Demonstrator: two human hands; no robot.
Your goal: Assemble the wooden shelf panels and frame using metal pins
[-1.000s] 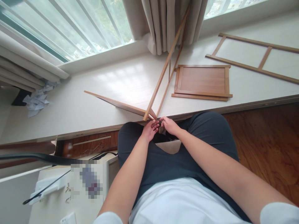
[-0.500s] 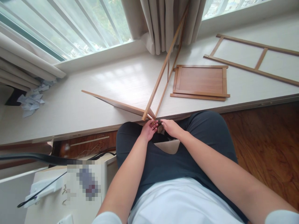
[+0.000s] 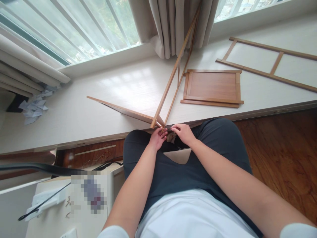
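Observation:
A wooden frame (image 3: 170, 73) stands tilted on the white ledge, its near end by my lap and its far end against the curtain. A wooden panel (image 3: 123, 110) meets it at the near corner and runs off to the left. My left hand (image 3: 158, 138) is closed around that near corner from below, fingers curled on the wood. Just right of it, my right hand (image 3: 182, 132) pinches a small thin dark thing, pointed at the corner. It is too small to name. The exact contact at the joint is hidden by my fingers.
Framed wooden panels (image 3: 211, 85) lie stacked on the ledge (image 3: 119, 81), with a ladder-like wooden frame (image 3: 277, 62) farther right. Torn paper (image 3: 33, 107) is at the far left. A white cabinet top (image 3: 53, 211) at lower left carries small screws (image 3: 67, 201) and a black cable (image 3: 42, 205).
My right hand has turned slightly, its fingers drawn into a tighter pinch beside the corner. My left hand and the wooden parts hold still.

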